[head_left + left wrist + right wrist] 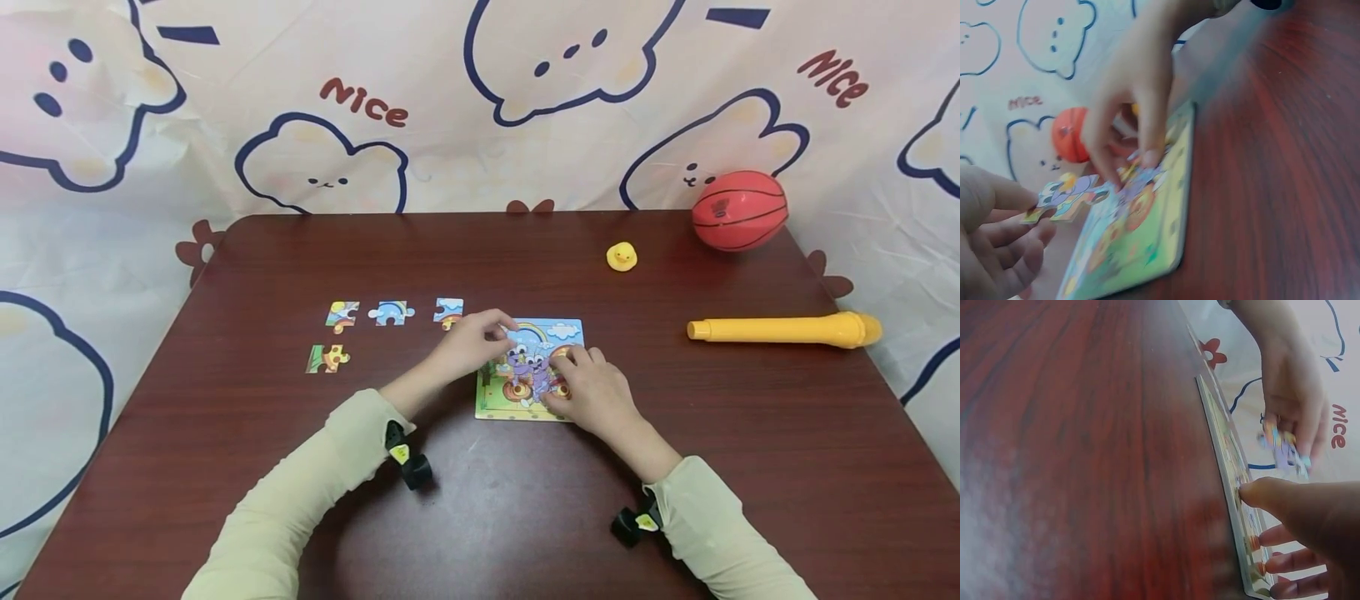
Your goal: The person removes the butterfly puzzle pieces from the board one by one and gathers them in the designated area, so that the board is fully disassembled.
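Left hand (474,343) has a jigsaw piece printed in purple and yellow (1070,195) pinched between thumb and fingers, raised just off the upper left corner of the flat rectangular puzzle board with a rainbow picture (517,414). Right hand (595,390): fingers apart, tips resting on the board's right side.

Board lies mid-desk — well inside all visible edges of the dark red-brown wood-grain desk (525,525). Wide stretch of desktop runs from the board's near edge toward the person; more between its right side and the desk's right edge.

Tighter on the left: four loose multicoloured jigsaw pieces (392,313) lie left of the board, three in a row, one below. The row's right-hand piece sits just beside the left hand.

Red ball with black lines (739,211) at the far right corner, its dark mark unreadable. Small yellow toy duck (622,257) near the far edge; yellow microphone-shaped stick (783,330) reaches the right edge.

Readable text: "Nice", twice, on the pale cartoon-print backdrop (465,167).
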Demonstrator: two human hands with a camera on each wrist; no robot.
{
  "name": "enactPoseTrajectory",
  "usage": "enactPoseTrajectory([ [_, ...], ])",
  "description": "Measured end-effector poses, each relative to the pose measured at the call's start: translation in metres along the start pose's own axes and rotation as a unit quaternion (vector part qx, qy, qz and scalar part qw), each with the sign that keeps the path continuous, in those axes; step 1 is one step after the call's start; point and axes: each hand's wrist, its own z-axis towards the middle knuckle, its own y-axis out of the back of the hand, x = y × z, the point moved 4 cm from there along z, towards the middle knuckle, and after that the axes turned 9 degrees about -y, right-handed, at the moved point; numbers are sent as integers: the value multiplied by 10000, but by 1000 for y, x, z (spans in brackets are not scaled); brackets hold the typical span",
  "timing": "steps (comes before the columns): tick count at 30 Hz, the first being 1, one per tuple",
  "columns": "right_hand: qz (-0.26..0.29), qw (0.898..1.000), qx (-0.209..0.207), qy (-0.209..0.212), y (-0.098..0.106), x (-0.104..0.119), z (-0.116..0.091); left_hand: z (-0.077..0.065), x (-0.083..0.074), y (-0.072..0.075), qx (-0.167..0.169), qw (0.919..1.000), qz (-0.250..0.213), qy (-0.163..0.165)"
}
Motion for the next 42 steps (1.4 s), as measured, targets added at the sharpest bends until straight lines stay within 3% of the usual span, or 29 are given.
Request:
enactPoseTrajectory([
  [8, 65, 9999, -65, 75, 2, 0, -2, -27, 13, 42, -66, 9999, -132, 39],
  [14, 45, 9998, -113, 178, 3, 0, -4, -45, 25, 75, -190, 9993, -110, 297],
  [23, 8, 9997, -130, 195, 2, -1, -5, -65, 64, 115, -505, 9947, 335, 831],
  [28, 15, 9993, -223, 305, 4, 0, -6, -74, 82, 121, -491, 9906, 708, 1061],
  [33, 221, 9994, -119, 241, 5, -1, -7, -74, 92, 119, -415, 9889, 980, 1035],
  [42, 946, 9953, -19, -193, 13, -12, -9, -71, 89, 110, -360, 9858, 1391, 873],
])
